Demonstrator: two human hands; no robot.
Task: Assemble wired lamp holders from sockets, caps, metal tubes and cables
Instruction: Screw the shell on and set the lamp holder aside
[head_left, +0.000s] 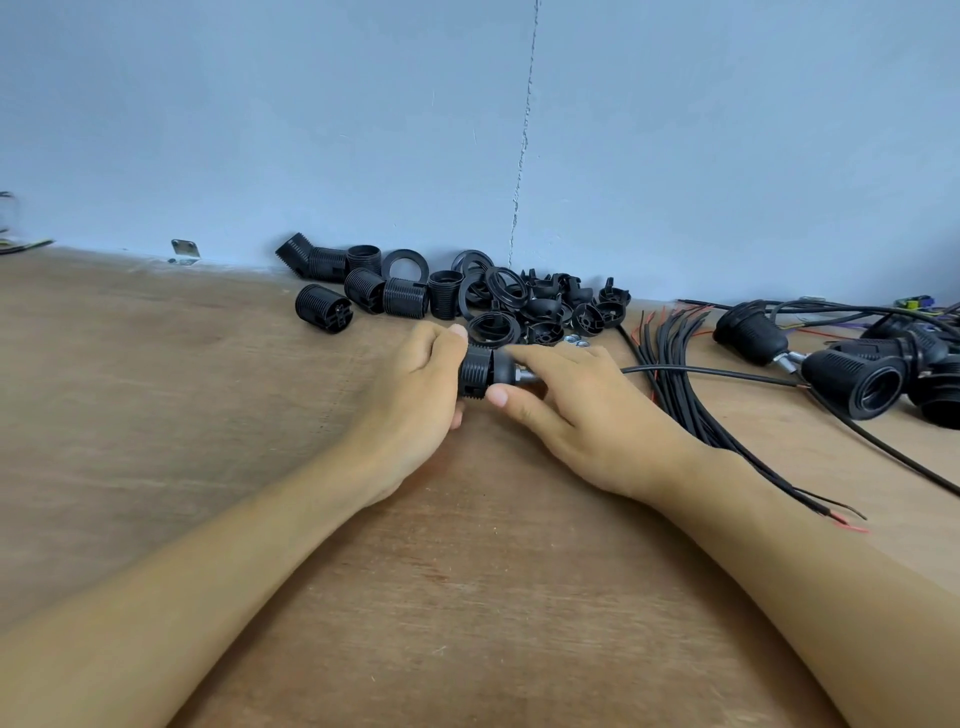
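Evidently the cap is being joined to the socket. In the head view, the left hand (415, 384) is closing its grip round the ribbed black socket (475, 370), just above the bench (260, 467). The right hand (587, 410) is pinching the smooth cap (505, 365), with the metal tube (529, 375) and cable (701, 370) trailing rightward. The next move is probably calling for twisting the cap home squarely.
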